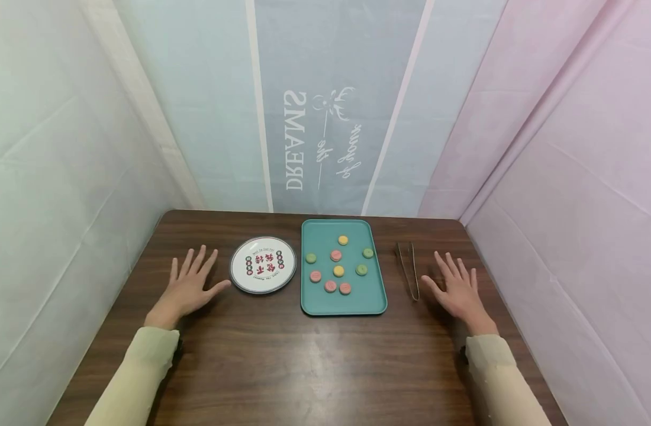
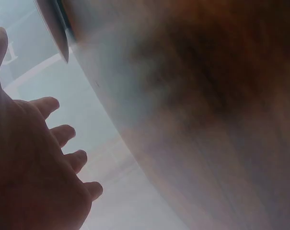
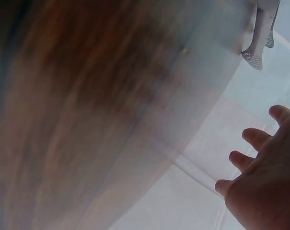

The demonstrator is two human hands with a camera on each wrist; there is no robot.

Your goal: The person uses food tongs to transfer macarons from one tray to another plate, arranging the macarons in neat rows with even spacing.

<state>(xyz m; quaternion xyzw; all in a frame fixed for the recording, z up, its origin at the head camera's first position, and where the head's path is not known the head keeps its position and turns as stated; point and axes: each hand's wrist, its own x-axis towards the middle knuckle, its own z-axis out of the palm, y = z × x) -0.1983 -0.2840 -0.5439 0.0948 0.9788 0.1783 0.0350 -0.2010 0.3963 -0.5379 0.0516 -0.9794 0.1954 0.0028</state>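
Sleeves [image 1: 136, 378] are occupying the lower corners. I am observing the left hand [image 1: 186, 291] and right hand [image 1: 460, 296], fingers spread wide, flanking the plate [image 1: 263, 265], macarons [image 1: 338, 271] on the tray [image 1: 325, 305], and tongs [image 1: 415, 272], mid-frame.

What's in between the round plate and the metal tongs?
In the head view, the teal tray lies between the plate and the tongs, holding nine little macarons.

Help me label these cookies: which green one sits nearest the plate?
The green cookie along the left edge of the tray; other green cookies lie toward its right.
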